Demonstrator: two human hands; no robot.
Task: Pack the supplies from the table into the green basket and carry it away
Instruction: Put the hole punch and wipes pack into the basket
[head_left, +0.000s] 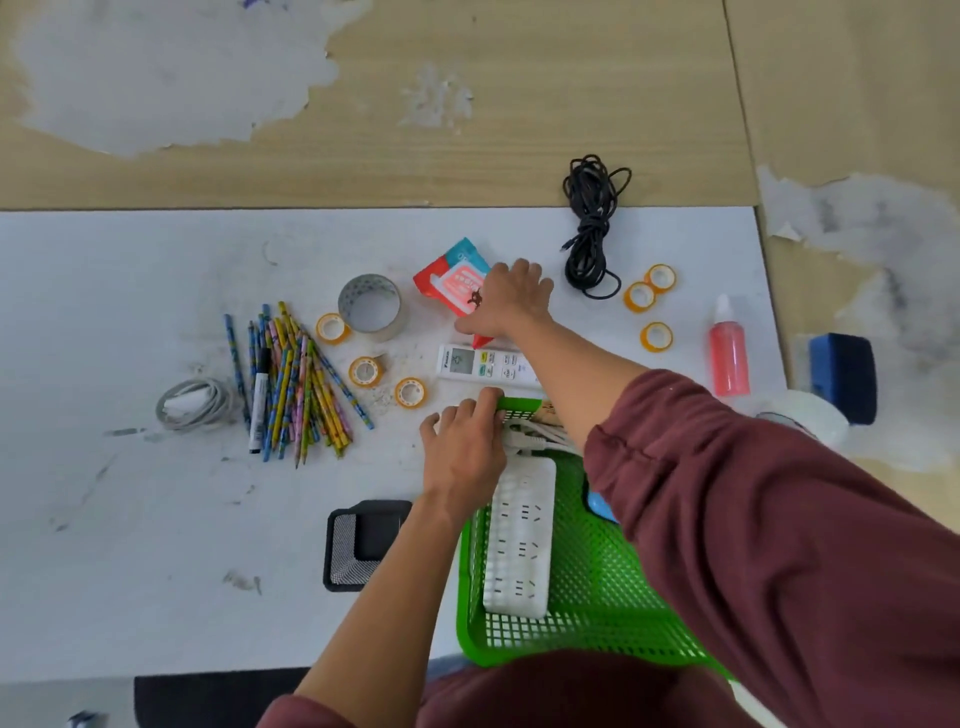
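Head view. The green plastic mesh basket (587, 577) stands on the near edge of the white table (130, 519), directly in front of the person. A white power strip (519, 540) lies lengthwise inside it, its cord bunched at the far end.

The left hand (462, 452) holds the basket's far left corner, fingers curled over the rim. The right hand (511, 301) reaches past the basket and grips a red and teal soft packet (449, 273), fingers bent over its right edge and thumb spread along its near side.

A white remote control (480, 364) lies between packet and basket. To the left lie a heap of coloured pencils (301, 379), a grey tape roll (370, 306) and a coiled white cable (192, 405). To the right are a coiled black cable (592, 228) and a red squeeze bottle (729, 353).
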